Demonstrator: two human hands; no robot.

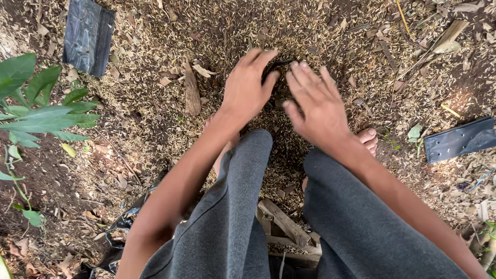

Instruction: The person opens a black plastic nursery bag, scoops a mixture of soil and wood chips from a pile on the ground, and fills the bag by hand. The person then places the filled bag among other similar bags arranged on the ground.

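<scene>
The left hand (249, 87) reaches down to the ground with its fingers spread a little, and its thumb and fingertips touch the rim of a small black bag (275, 66). I cannot tell if the hand is pinching the rim or only touching it. The right hand (316, 102) is just beside it, held flat and open, fingers apart, holding nothing.

The black bag sits on the ground between the two hands, right in front of the person's knees. Only a dark curved bit of its thin, shiny top edge shows. The rest is hidden behind the hands and sunk in the husks.

The ground here is covered with a pile of dry, pale husks (222, 36) mixed with brown leaves. Two bare feet rest on it, and the right foot's toes (369, 138) peek out by the right arm.

Farther off, a flat black bag (458, 139) lies on the right, and another flat black bag (88, 35) lies at the top left. Green leaves (39, 111) grow on the left side. The person sits on a wooden piece (283, 223) and wears grey trousers (227, 227).
</scene>
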